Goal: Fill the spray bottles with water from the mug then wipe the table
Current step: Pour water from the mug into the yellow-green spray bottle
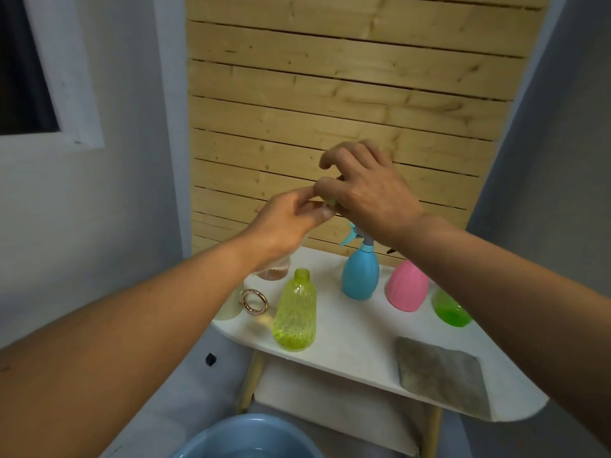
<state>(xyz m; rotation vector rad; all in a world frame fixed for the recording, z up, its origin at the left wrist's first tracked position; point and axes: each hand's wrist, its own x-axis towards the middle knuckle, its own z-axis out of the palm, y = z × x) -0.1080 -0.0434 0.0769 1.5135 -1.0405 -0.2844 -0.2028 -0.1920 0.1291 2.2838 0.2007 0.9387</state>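
Note:
Both hands are raised above the white table (350, 335), meeting in front of the wooden slat wall. My right hand (367, 190) curls round a small green spray head (332, 203), most of which is hidden. The thumb and fingertips of my left hand (291, 216) pinch the same piece from the left. Below them a yellow-green bottle (295, 312) stands upright with its neck uncapped. A blue spray bottle (360, 274) with its sprayer fitted stands behind it. A pink bottle (406, 287) and a green bottle (450, 310) are partly hidden by my right arm. A clear mug (231, 307) with a gold handle sits at the table's left end.
A grey cloth (441, 370) lies flat at the table's front right. A clear glass container (274, 271) stands behind my left wrist. A blue basin (246, 438) holding water sits on the floor below the table's front edge. A grey wall closes in on the left.

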